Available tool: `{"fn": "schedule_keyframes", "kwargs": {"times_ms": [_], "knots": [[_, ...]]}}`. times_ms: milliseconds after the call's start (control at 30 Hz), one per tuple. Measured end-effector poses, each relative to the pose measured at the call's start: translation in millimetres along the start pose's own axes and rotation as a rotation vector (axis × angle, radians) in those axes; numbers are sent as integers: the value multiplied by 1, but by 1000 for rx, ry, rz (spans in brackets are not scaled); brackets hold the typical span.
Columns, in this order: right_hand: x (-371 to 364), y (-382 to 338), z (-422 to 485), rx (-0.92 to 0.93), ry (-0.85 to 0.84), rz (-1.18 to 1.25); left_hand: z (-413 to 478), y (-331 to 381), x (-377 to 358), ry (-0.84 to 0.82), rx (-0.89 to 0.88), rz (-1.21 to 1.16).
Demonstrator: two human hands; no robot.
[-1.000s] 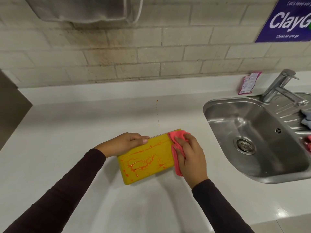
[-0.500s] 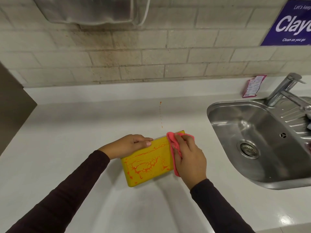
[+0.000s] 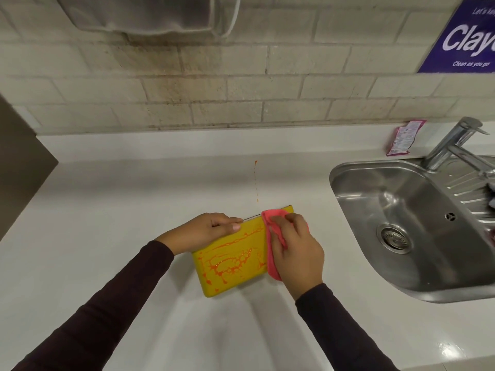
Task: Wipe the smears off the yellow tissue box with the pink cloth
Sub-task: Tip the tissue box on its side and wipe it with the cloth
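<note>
Both arms reach in from below in dark sleeves, the forearms converging toward the middle. The left hand (image 3: 211, 231) grips the box (image 3: 233, 263) at its upper left corner, fingers curled over the far edge and thumb lying along the near face. The right hand (image 3: 294, 253) is turned back-up, wrist roughly straight, its fingers bent over the cloth (image 3: 271, 263) and pressing it against the box's right end.

Steel sink (image 3: 348, 199), tap (image 3: 455, 140), pink sachet (image 3: 403, 140), purple sign (image 3: 460, 41)
</note>
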State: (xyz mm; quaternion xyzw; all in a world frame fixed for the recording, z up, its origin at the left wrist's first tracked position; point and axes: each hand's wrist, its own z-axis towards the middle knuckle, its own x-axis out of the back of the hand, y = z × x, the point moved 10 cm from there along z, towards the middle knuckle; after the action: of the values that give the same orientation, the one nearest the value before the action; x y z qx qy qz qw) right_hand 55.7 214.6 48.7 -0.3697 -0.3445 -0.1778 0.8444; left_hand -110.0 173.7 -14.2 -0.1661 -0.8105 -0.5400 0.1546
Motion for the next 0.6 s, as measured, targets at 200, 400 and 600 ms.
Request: {"fn": "schedule_keyframes", "kwargs": {"times_ms": [200,400,600], "knots": [[1,16,-16,108,-53,-124,-1,0,0,-8,9,-23],[7,13,5,-74,25,-27,-1,3,0,0,-3,-9],[-3,-8,-10,118,-57,-55,0,-1,-1,15,4,-46]]}}
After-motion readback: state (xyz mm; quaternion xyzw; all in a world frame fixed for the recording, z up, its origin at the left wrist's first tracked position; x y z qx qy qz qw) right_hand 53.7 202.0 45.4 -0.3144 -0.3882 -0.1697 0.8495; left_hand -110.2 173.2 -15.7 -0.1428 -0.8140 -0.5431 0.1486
